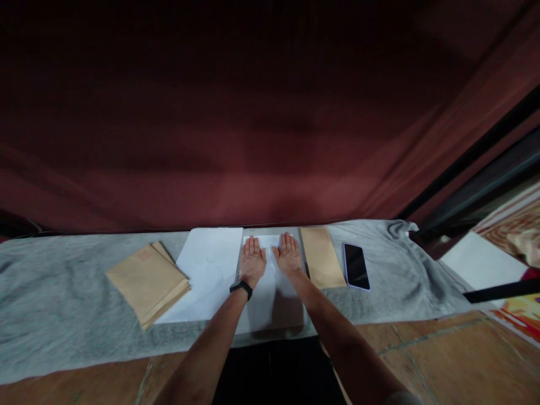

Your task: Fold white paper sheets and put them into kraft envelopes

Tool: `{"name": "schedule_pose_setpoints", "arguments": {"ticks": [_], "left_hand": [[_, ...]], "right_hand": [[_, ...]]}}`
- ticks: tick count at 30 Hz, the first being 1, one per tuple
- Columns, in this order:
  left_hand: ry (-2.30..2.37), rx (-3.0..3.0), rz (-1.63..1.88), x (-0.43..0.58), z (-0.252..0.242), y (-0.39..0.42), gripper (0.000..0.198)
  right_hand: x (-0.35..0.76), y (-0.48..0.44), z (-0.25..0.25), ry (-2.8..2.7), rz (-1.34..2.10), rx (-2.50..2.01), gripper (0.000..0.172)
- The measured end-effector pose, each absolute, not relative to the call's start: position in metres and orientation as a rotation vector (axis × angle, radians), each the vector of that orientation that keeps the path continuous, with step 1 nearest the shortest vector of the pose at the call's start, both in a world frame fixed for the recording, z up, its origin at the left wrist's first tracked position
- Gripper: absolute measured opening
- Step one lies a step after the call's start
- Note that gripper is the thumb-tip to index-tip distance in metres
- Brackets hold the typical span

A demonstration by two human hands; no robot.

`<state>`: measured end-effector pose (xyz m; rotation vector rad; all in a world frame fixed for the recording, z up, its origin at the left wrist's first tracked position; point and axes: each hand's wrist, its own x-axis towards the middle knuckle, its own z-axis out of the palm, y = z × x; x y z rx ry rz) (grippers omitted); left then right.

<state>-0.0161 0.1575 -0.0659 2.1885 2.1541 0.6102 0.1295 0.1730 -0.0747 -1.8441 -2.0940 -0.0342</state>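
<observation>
Both of my hands lie flat on a white sheet of paper (270, 306) in front of me. My left hand (252, 261), with a dark watch (241, 289) on the wrist, rests near the sheet's left edge, fingers stretched forward. My right hand (288, 256) presses by the right edge in the same way, palm down. Just left of this sheet is more white paper (206, 270) with faint marks on it. Close to my right hand lies a single brown envelope (323, 257). Neither hand grips anything.
Several brown envelopes (145, 281) are piled at the left, overlapping the white paper. A phone (356, 267) lies right of the single envelope. Everything rests on a grey cloth (63, 304) against a dark red surface (253, 185). Brown floor tiles (459, 360) show in front.
</observation>
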Motion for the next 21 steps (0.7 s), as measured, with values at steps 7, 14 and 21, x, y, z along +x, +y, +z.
{"name": "schedule_pose_setpoints", "arguments": {"ticks": [7, 14, 21], "left_hand": [[2.033, 2.34, 0.471, -0.023, -0.063, 0.092, 0.059], [1.828, 2.588, 0.39, -0.036, -0.057, -0.015, 0.054], [1.866, 2.579, 0.34, -0.029, -0.05, -0.026, 0.053]], "right_hand": [[0.129, 0.173, -0.075, -2.095, -0.05, -1.829, 0.066], [0.13, 0.157, -0.062, -2.092, -0.002, -1.811, 0.061], [0.115, 0.066, -0.067, -2.293, 0.044, -1.547, 0.054]]}}
